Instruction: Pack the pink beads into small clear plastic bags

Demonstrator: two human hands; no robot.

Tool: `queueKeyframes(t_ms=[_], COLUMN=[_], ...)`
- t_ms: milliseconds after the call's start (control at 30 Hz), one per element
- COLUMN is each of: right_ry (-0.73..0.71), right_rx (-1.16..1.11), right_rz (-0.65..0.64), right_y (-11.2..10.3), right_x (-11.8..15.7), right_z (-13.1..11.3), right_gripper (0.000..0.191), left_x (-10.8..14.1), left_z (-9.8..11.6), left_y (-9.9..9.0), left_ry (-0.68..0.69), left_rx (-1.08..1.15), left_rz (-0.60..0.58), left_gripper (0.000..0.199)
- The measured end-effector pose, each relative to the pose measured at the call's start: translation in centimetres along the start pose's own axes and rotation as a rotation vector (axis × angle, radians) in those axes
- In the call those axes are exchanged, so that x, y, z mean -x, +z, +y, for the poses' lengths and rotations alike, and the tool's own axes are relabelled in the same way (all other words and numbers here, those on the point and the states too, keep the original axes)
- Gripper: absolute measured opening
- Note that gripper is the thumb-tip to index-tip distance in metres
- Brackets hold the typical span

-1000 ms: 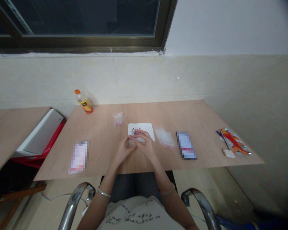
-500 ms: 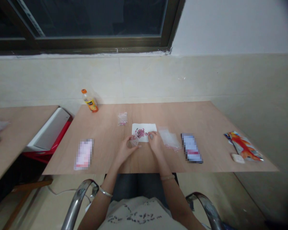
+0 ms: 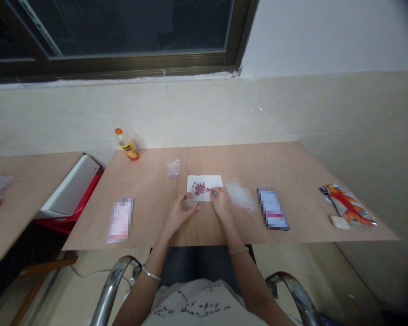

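A smooth, matt wooden tabletop (image 3: 275, 165) carries a sheet of white paper (image 3: 215, 182), a thin, glossy clear plastic bag (image 3: 241, 198) and a shiny plastic bottle (image 3: 127, 149). A small transparent plastic cup (image 3: 190, 202) looks smooth. The chair arms (image 3: 111, 283) are polished metal.

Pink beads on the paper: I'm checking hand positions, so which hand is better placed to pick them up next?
Probably the right hand: it seems free and sits at the paper's edge, close to the pink beads. The left hand is holding a clear cup.
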State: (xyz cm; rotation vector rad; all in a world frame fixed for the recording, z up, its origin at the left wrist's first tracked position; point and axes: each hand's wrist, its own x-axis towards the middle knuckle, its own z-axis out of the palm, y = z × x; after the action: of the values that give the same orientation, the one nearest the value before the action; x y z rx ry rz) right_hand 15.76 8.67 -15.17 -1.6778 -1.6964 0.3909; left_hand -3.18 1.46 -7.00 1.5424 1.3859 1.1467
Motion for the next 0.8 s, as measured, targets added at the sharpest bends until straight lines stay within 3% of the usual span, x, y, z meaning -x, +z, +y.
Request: queueKeyframes(t_ms=[300, 800], right_ry=[0.067, 0.140], right_rx=[-0.109, -0.239], right_rz=[0.029, -0.039], right_y=[0.1, -0.4], right_x=[-0.3, -1.3], right_z=[0.2, -0.2], right_gripper=[0.017, 0.017], left_x=[-0.2, -0.2], left_z=[0.1, -0.1], left_y=[0.2, 0.9], left_ry=[-0.002, -0.024], left_rx=[-0.010, -0.022], left_rz=[-0.004, -0.043], left_gripper=[0.046, 0.042])
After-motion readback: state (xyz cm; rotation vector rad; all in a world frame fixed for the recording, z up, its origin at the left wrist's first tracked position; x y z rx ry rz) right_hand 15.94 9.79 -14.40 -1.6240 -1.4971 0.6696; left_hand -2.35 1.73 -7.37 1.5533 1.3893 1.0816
